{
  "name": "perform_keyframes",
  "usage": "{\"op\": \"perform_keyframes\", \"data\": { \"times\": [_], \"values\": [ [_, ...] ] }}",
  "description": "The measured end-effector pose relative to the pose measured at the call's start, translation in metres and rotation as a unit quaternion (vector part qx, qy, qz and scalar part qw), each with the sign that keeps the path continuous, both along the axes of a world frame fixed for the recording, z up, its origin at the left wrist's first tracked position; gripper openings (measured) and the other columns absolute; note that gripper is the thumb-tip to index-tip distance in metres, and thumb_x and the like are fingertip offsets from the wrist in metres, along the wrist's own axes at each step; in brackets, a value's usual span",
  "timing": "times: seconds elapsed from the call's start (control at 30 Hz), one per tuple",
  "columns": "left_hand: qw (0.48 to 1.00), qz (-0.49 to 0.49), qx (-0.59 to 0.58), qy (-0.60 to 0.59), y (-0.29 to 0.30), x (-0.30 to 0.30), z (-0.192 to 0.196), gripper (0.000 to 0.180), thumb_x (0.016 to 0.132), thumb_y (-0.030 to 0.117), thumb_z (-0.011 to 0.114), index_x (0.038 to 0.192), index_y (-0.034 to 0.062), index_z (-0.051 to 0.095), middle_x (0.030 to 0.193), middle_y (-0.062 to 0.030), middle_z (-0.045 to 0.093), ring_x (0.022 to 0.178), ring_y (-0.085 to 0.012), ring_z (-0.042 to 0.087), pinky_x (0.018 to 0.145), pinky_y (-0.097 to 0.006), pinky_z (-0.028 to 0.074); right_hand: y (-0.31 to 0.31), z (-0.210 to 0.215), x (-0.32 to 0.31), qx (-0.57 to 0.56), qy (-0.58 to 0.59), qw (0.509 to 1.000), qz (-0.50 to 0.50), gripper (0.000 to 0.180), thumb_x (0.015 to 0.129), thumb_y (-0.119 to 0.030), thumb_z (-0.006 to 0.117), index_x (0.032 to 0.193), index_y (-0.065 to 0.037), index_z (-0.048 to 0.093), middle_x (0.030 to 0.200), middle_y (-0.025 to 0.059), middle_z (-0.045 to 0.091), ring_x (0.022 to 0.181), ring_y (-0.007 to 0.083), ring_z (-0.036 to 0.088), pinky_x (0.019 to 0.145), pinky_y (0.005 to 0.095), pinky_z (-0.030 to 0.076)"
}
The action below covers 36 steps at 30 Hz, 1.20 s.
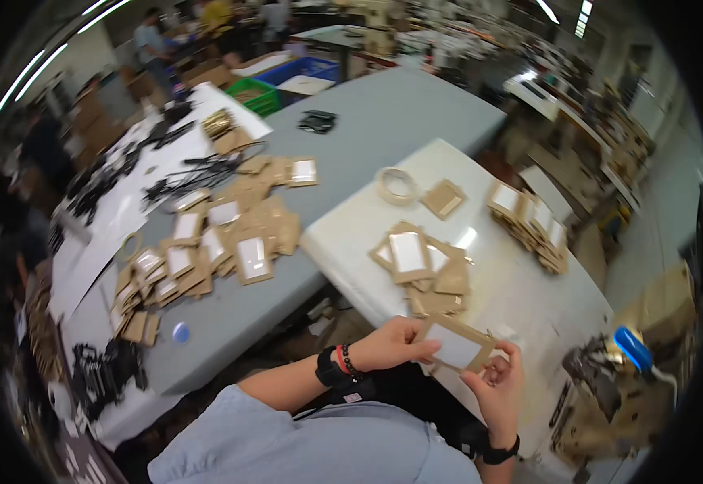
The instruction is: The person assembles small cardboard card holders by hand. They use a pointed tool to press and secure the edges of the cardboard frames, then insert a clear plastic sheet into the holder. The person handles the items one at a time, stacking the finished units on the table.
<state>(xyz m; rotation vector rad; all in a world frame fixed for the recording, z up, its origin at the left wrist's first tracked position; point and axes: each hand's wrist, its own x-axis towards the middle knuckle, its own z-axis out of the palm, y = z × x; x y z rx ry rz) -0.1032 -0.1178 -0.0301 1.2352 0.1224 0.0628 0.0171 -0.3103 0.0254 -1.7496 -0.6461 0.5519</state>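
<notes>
A small brown cardboard frame with a white panel (455, 344) is held between both hands over the near edge of the white table (521, 282). My left hand (396, 343) pinches its left end; a dark watch and bead bracelets sit on that wrist. My right hand (498, 385) grips its right lower corner. Just beyond the hands lies a loose pile of similar cardboard frames (424, 266). A neat stack of the same frames (533, 226) stands further right on the table.
A roll of tape (397, 185) lies at the table's far end. The grey table (383, 121) to the left carries several scattered frames (222, 234) and black straps (198, 173). A blue-capped object (632, 347) sits at right. Green and blue crates (258, 95) and people stand far back.
</notes>
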Motion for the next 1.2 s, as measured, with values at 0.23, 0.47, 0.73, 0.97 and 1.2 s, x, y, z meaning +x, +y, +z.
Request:
{"op": "perform_keyframes", "data": {
  "times": [0.23,0.47,0.73,0.97,1.2],
  "values": [
    [0.708,0.694,0.131,-0.009,0.094,-0.142,0.002,0.029,0.098,0.018,0.052,0.113,-0.0060,0.051,0.096,-0.0154,0.066,0.070,-0.0183,0.068,0.062,-0.028,0.055,-0.029,-0.034,0.047,-0.030,-0.080,0.996,-0.031,0.027,0.082,0.003,0.062,0.108,-0.001,0.053,0.086,0.0026,0.051,0.069,0.0046,0.049,0.056,0.0164,0.039],
    [0.164,0.926,0.254,0.225,0.162,-0.357,-0.013,0.060,0.094,0.025,0.053,0.141,0.0029,0.023,0.112,-0.0304,0.059,0.107,-0.0474,0.056,0.094,-0.045,0.043,-0.050,-0.058,0.073,-0.018,-0.066,0.998,-0.017,0.023,0.084,0.001,0.062,0.106,0.000,0.054,0.084,0.0014,0.051,0.070,0.0048,0.049,0.058,0.0170,0.040],
    [0.054,0.804,0.144,0.574,0.205,-0.473,-0.065,0.097,0.073,0.048,0.067,0.147,0.0067,0.020,0.148,-0.0255,0.026,0.135,-0.0403,0.023,0.100,-0.065,0.024,-0.044,-0.034,0.052,-0.019,0.002,0.999,-0.046,0.020,0.082,0.000,0.067,0.099,0.001,0.057,0.077,-0.0009,0.053,0.061,0.0018,0.046,0.053,0.0163,0.036],
    [0.532,0.619,0.568,0.108,0.162,-0.168,0.010,0.035,0.082,0.012,0.067,0.114,0.0001,0.060,0.114,-0.0176,0.062,0.109,-0.0347,0.056,0.097,-0.039,0.041,-0.058,-0.032,0.044,-0.043,0.008,0.996,-0.072,0.018,0.082,0.000,0.068,0.098,0.001,0.058,0.076,-0.0016,0.053,0.058,0.0015,0.044,0.052,0.0161,0.034],
    [0.741,0.168,0.635,0.140,0.114,0.028,0.008,0.103,0.069,0.053,0.077,0.146,0.0071,0.025,0.145,-0.0240,0.035,0.134,-0.0381,0.034,0.107,-0.060,0.023,-0.074,-0.024,0.037,-0.070,-0.017,0.993,-0.091,0.019,0.081,0.000,0.069,0.097,0.000,0.059,0.075,-0.0018,0.052,0.055,0.0007,0.041,0.049,0.0165,0.031]
  ]
}}
